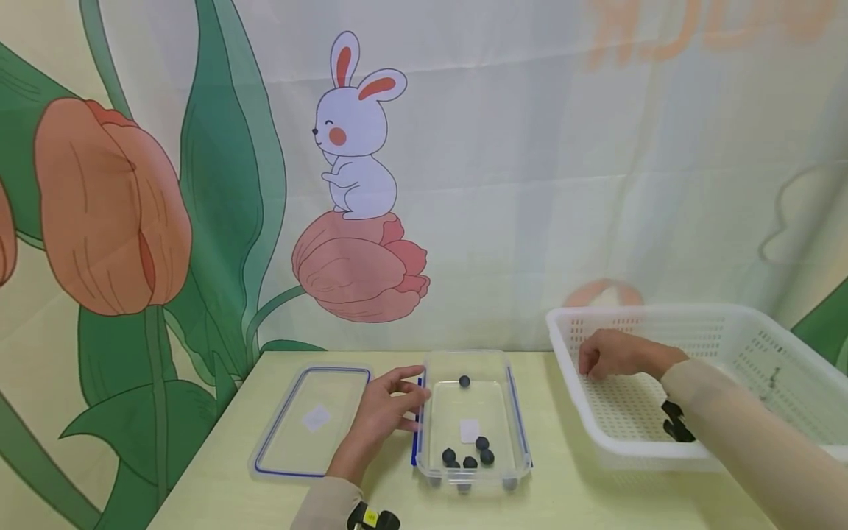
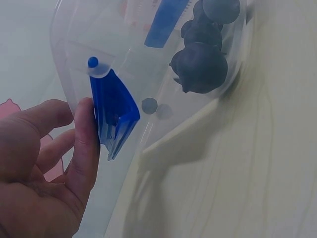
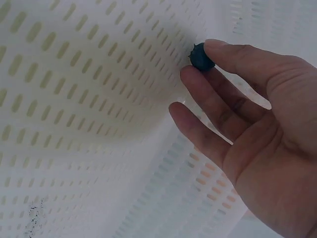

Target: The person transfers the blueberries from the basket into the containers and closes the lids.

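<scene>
A blueberry [image 3: 201, 57] is pinched between the thumb and fingertip of my right hand [image 3: 262, 114], inside the white basket [image 1: 662, 450]. In the head view the right hand hides that berry. At the left side of a clear plastic box [image 1: 437, 427], my left hand [image 1: 387, 408] touches the wall and rim with loosely bent fingers. One left finger lies against the box's blue latch [image 2: 115, 111] in the left wrist view. Several blueberries [image 1: 470, 462] sit at the near end inside the box, and a single blueberry [image 1: 464, 381] lies near the far end.
A clear lid [image 1: 316, 419] with a blue seal lies left of the box on the pale table [image 1: 218, 471]. The perforated basket stands at the right. Behind the table hangs a printed curtain [image 1: 477, 184] with a rabbit and tulips.
</scene>
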A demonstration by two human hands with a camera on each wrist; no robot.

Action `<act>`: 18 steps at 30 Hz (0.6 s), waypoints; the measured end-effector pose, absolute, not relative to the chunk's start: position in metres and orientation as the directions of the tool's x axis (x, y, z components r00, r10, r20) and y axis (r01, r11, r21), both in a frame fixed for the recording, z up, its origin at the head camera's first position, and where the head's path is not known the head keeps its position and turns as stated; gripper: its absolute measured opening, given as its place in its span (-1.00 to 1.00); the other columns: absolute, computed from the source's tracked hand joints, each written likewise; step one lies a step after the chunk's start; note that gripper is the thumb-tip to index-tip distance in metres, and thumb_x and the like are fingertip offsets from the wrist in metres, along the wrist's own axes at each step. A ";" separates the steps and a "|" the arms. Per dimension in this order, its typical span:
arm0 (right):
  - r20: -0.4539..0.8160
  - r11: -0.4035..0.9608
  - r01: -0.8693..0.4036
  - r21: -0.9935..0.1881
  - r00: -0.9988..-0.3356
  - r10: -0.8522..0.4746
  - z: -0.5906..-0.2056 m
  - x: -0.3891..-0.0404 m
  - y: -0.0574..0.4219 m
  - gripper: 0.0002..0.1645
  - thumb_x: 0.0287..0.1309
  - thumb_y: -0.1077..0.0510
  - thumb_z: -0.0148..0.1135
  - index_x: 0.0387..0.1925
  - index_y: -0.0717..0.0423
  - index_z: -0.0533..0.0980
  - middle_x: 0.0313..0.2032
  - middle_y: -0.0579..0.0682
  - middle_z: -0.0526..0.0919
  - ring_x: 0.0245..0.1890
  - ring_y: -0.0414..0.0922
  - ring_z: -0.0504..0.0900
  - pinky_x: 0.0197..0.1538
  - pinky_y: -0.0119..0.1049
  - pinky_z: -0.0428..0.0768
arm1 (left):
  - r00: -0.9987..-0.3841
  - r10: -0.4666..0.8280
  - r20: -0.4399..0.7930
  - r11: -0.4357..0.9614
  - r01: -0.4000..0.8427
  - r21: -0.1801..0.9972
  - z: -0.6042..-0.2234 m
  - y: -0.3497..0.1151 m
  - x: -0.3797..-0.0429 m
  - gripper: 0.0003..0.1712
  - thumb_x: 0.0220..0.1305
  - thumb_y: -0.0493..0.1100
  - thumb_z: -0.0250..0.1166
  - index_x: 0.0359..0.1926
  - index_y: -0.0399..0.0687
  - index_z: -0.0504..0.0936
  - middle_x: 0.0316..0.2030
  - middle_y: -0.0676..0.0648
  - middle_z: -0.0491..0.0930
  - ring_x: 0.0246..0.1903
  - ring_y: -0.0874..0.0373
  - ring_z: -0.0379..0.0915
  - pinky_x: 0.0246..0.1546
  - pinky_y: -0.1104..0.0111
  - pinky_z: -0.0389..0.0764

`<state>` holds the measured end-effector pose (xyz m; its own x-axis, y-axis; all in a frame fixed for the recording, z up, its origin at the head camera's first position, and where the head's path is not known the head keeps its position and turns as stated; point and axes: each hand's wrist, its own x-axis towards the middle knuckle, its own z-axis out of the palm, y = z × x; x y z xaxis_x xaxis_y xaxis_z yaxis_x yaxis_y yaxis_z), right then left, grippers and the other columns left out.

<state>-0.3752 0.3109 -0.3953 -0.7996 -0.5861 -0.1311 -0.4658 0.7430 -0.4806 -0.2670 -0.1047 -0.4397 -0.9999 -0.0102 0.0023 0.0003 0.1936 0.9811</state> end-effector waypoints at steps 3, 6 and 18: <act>-0.121 0.743 -0.461 -0.486 -0.806 -0.579 -0.388 -0.372 0.309 -0.87 0.14 0.45 0.38 -0.30 0.21 0.71 -0.35 -0.07 0.70 -0.36 -0.16 0.53 -0.28 -0.29 0.58 | -1.000 -0.009 0.006 0.190 0.004 0.982 -0.440 -0.105 -0.268 -0.46 0.40 -0.20 0.44 0.37 -0.06 0.63 -0.12 -0.14 0.61 -0.28 0.06 0.68 -0.37 0.27 0.80; -0.071 0.728 -0.476 -0.494 -0.812 -0.579 -0.377 -0.367 0.307 -0.88 0.19 0.42 0.37 -0.28 0.19 0.71 -0.33 -0.05 0.71 -0.34 -0.14 0.56 -0.28 -0.27 0.60 | -1.000 -0.008 0.006 0.191 0.004 0.982 -0.440 -0.105 -0.268 -0.46 0.39 -0.20 0.44 0.37 -0.05 0.63 -0.12 -0.14 0.62 -0.28 0.06 0.67 -0.37 0.26 0.80; 0.232 0.641 -0.598 -0.482 -0.792 -0.564 -0.324 -0.336 0.281 -0.82 0.33 0.32 0.42 -0.06 0.23 0.73 -0.09 0.04 0.74 -0.14 0.02 0.75 -0.11 -0.15 0.75 | -1.000 -0.021 0.003 0.203 -0.001 0.979 -0.440 -0.104 -0.268 -0.46 0.40 -0.19 0.45 0.37 -0.04 0.63 -0.12 -0.14 0.62 -0.28 0.06 0.67 -0.38 0.27 0.80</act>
<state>-0.3365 0.2814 -0.3243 -0.7924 -0.5640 0.2325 -0.5975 0.6410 -0.4817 -0.2675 -0.1043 -0.4402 -0.9998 -0.0207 0.0035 -0.0008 0.2034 0.9791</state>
